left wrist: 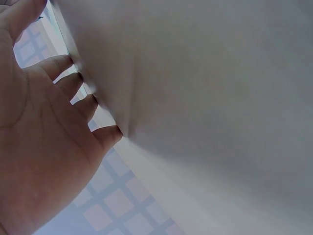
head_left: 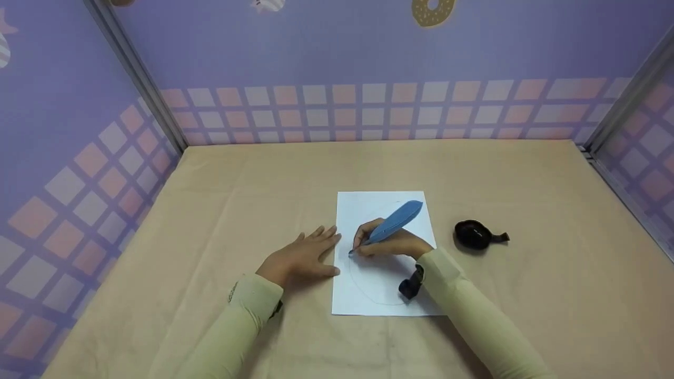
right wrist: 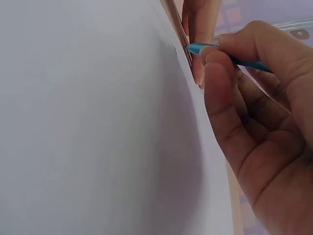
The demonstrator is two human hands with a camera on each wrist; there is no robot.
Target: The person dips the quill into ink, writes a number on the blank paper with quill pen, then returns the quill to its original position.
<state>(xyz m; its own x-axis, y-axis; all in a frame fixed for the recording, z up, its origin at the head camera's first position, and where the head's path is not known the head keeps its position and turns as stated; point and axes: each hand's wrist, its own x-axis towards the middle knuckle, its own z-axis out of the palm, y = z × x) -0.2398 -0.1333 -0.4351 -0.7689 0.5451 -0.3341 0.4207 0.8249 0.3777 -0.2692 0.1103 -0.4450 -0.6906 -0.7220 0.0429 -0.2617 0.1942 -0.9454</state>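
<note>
A white sheet of paper (head_left: 363, 297) lies on the cloth-covered table, bearing a thin curved pencil-like line. My right hand (head_left: 387, 243) pinches a pen with a blue feather-shaped top (head_left: 397, 221); its tip meets the paper near the left side of the curve. In the right wrist view the pen's blue tip end (right wrist: 195, 48) sticks out between thumb and fingers. My left hand (head_left: 305, 258) lies with spread fingers at the paper's left edge, fingertips touching there. The left wrist view shows its palm (left wrist: 49, 142) and fingertips against the surface.
Right of the paper rests a small glossy black bowl-like object (head_left: 474, 235) with a short handle. Beige cloth (head_left: 253, 184) covers the table. Purple walls with pink and white checks (head_left: 342, 108) stand behind and at the sides, with metal posts (head_left: 142, 79) at the corners.
</note>
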